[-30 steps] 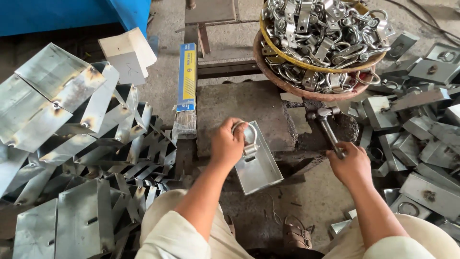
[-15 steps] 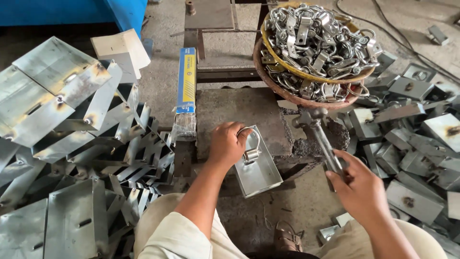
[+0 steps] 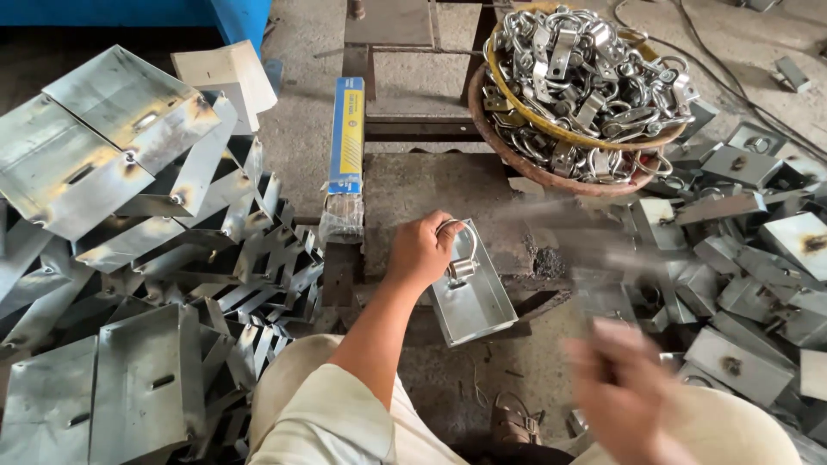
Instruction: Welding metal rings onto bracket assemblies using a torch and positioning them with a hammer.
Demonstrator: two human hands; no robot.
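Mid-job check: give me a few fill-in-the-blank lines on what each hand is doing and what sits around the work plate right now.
1. The left hand presses a metal ring onto a flat ____ plate.
2. The right hand is too ____ to show what it holds.
3. The basket behind the plate is heaped with metal ____.
4. The long box beside the bench is blue and ____.

Missing words: metal; blurred; rings; yellow

Your worn, grimy workbench (image 3: 431, 194) carries a long blue-and-yellow box (image 3: 348, 133) at its left edge and a small steel tray (image 3: 472, 297) near you. Far right sits a basin (image 3: 551, 176) heaped with clamps. Folded steel boxes (image 3: 129, 258) crowd the floor on both sides.
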